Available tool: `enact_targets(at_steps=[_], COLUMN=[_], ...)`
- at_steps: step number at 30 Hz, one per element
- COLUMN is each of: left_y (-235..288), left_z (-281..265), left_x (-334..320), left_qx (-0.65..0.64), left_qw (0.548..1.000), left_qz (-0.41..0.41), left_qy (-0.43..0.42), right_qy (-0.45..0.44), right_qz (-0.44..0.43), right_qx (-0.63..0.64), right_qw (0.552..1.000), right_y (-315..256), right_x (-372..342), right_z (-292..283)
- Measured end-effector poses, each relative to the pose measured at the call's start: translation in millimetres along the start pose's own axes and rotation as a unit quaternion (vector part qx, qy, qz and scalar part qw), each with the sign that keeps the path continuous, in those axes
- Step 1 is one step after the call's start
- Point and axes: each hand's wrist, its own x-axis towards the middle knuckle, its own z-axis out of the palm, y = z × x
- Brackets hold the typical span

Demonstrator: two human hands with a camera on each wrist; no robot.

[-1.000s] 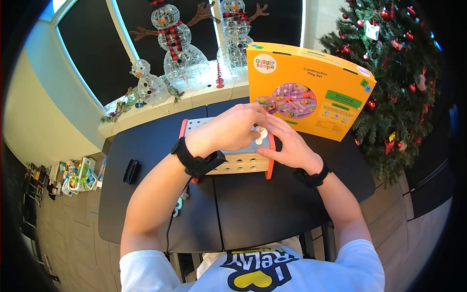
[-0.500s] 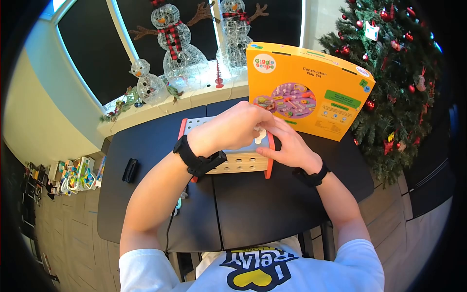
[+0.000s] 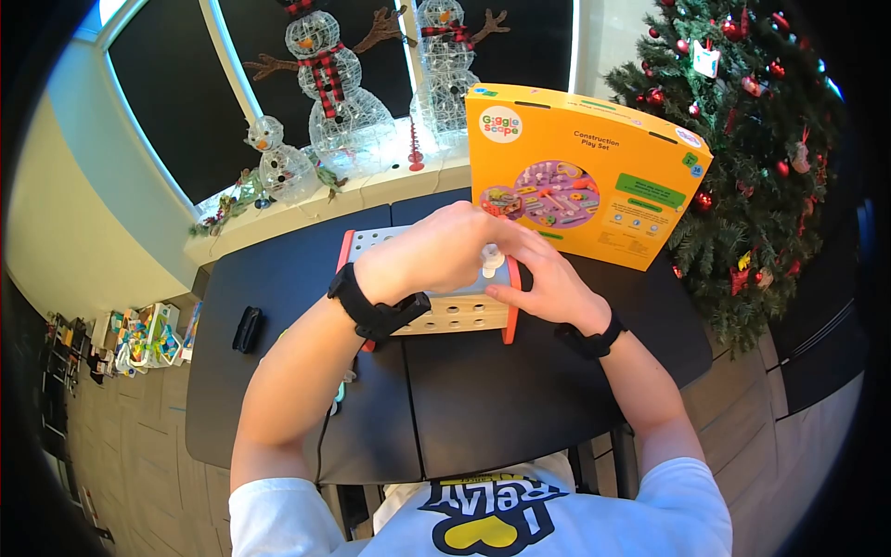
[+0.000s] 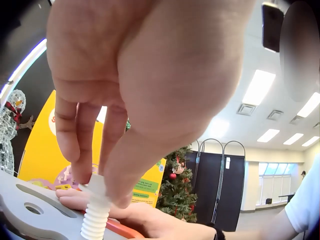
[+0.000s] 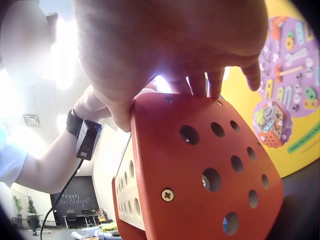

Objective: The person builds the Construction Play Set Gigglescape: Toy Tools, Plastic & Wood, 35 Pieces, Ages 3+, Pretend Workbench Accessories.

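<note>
Bolt stands near upright at the box's top, toward the right end; seating cannot be determined. Left hand pinches its head between thumb and fingers. Right hand rests on that end, thumb spread from fingers.

Left hand blocking part of the toy bench from the head camera, its fingers mostly out of sight there; white screw clipped by the left wrist view's bottom edge, small print on the yellow box too tiny to read
</note>
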Motion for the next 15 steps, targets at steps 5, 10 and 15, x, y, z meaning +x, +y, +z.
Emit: enact_targets(at_steps=[5,10,15], left_y=[2.0,-3.6,-7.3], left_z=[0.9,13.8,10.3], left_x=[-4.2,-1.0,-9.1], left_qx=[0.038,0.083,0.006], left_qw=[0.998,0.996,0.997], left_qz=[0.02,-0.006,0.069], left_qy=[0.044,-0.014,0.018], right_qy=[0.003,0.021,0.015], right_qz=[0.002,-0.022,-0.033], right_qx=[-0.005,-0.034,-0.031], right_qw=[1.0,0.999,0.999], right_y=[0.0,7.1,7.5], right_x=[-1.0,-1.9,-1.5], right_z=[0.7,7.8,5.8])
